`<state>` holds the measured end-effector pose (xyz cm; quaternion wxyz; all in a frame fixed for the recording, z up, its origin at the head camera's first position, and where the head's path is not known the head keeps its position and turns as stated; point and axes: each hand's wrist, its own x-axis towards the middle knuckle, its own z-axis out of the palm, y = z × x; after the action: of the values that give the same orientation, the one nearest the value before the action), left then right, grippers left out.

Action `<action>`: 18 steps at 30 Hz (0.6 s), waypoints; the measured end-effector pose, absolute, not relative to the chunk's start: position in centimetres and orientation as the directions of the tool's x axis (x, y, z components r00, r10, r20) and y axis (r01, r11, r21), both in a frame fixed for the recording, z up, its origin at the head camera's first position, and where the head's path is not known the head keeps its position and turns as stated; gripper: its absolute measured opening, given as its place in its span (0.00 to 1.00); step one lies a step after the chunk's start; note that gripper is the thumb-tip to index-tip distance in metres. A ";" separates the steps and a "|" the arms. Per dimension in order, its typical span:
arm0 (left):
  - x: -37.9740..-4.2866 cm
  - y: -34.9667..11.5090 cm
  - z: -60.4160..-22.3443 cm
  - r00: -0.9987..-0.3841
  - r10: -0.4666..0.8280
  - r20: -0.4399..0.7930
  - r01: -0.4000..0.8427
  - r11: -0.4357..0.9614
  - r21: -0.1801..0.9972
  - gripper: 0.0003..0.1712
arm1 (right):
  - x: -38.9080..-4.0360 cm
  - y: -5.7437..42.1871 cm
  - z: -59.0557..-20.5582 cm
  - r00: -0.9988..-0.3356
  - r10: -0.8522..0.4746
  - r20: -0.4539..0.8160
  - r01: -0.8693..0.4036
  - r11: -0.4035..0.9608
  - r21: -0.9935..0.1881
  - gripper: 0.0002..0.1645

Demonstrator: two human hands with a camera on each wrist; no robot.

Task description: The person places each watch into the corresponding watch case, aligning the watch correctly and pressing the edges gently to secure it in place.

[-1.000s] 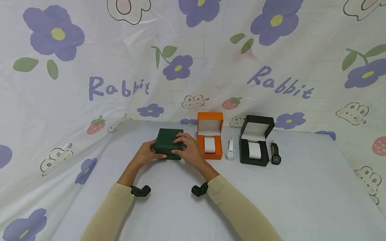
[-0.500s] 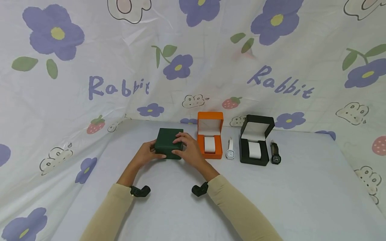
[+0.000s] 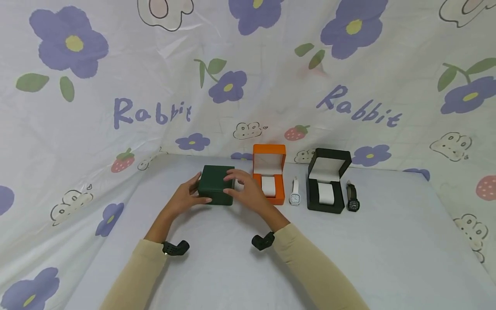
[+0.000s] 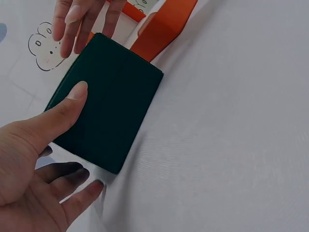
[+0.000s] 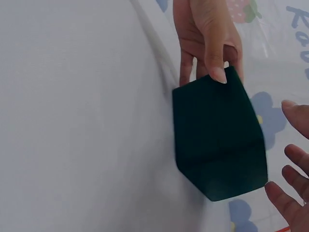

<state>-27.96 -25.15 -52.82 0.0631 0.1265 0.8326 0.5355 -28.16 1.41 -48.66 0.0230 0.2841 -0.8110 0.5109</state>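
A closed dark green box (image 3: 216,183) sits on the white table, left of centre. At its left side my left hand (image 3: 184,200) has the thumb against the front face; in the left wrist view, the other fingers (image 4: 77,200) are spread and look off the box. Around the right side, my right hand (image 3: 249,191) is parted from the box, thumb and fingers spread with nothing in them. The right wrist view has a slim gap between most of these fingers (image 5: 297,179) and the green box (image 5: 217,125); one fingertip lies close to its corner.
Right of the green box stand an orange watch box (image 3: 269,149) and a black watch box (image 3: 332,153), lids up, each with a white cushion. A white watch (image 3: 295,196) lies between them, and a black watch (image 3: 353,202) at far right. A printed cloth (image 3: 271,86) hangs behind.
The green box's lid has gone down fully onto its base. My right hand has drawn off the box to the right, and my left hand has loosened and shifted slightly left.
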 end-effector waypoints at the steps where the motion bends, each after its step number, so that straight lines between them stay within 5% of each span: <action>1: -27.9 -25.2 -52.6 -0.961 0.273 0.032 0.145 0.402 0.904 0.63 | -28.1 1.7 -48.4 -0.842 -0.432 0.322 -0.476 0.316 -0.820 0.19; 18: -26.8 -24.3 -49.3 -0.962 0.249 0.112 0.228 0.507 0.831 0.56 | -26.3 6.7 -44.7 -0.874 -0.349 0.338 -0.454 0.339 -0.824 0.20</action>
<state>-26.83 -24.25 -49.33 0.0108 0.1376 0.8679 0.4772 -26.30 6.71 -44.66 0.0505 0.2457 -0.8165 0.5200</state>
